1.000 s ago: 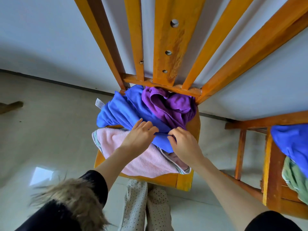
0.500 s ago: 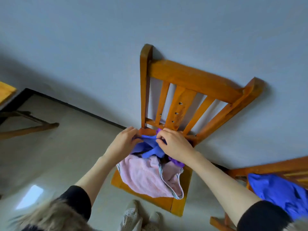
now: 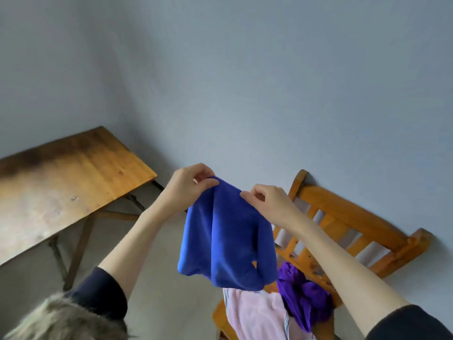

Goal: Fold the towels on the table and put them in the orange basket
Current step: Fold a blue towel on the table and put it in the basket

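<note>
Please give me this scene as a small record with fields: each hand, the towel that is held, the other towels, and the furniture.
left hand: pinches the blue towel's top edge
right hand: pinches the same edge
blue towel: lifted, hangs below both hands, unfolded
pink towel: lies on the chair seat
purple towel: crumpled on the seat beside the pink one
chair: wooden, against the wall
table: wooden, to the left
orange basket: not in view

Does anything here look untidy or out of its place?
Yes. The purple towel and pink towel lie crumpled on the chair, the purple one hanging over the seat edge. No orange basket is in view.
</note>
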Demonstrator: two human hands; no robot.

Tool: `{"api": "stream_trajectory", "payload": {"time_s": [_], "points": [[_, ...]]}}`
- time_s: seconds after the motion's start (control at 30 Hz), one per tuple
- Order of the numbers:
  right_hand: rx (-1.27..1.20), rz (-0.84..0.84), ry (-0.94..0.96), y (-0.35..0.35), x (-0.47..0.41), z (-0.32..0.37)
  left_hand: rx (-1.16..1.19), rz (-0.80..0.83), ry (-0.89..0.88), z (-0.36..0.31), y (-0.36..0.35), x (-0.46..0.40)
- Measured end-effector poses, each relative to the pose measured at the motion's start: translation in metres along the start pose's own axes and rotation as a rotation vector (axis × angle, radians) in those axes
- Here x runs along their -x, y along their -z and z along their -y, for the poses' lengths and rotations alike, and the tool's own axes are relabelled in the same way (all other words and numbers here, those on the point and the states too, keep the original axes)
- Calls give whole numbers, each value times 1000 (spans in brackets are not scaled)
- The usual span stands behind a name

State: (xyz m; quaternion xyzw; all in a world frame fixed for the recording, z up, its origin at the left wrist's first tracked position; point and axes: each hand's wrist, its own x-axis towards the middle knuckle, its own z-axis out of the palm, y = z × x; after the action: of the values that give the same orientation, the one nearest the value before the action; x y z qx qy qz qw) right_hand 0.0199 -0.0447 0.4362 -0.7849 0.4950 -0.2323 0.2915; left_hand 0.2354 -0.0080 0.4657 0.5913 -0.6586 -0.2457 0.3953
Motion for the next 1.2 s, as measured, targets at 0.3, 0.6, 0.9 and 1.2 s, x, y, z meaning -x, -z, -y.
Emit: {"api": "stream_trajectory", "payload": {"time_s": [0.3, 0.6, 0.9, 1.2], "points": [[-275, 317, 61, -110, -68, 134, -142, -339, 8, 60, 195, 39], [-84, 4, 93, -219, -159, 239, -472, -220, 293, 177, 331, 87], [47, -6, 192, -287, -250, 294, -409, -459, 589, 273, 395, 103], [160, 418, 270, -334, -384, 284, -328, -234, 759, 370, 437, 65]]}}
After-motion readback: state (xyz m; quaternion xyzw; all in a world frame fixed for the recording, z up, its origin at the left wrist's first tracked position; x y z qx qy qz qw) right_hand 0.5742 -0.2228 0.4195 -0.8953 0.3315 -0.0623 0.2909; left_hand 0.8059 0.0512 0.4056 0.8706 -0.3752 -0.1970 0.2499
